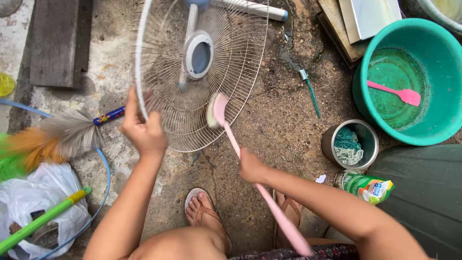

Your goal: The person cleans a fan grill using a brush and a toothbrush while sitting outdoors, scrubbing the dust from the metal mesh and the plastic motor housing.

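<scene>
**Fan grille scrub, mid-step**

Wire fan grille (202, 72) stands tilted on edge on wet concrete. L hand (143, 130) is closed round its rim at lower left, steadying it. R hand (251, 166) is fisted round a pink long-handled brush (236, 144), head pressed on the wires, lower right. Teal basin (409, 79) w/ pink spatula sits well apart on the right. Judging: scrubbing underway; next needs grille rotated to reach untouched wires, grip kept firm.
</scene>
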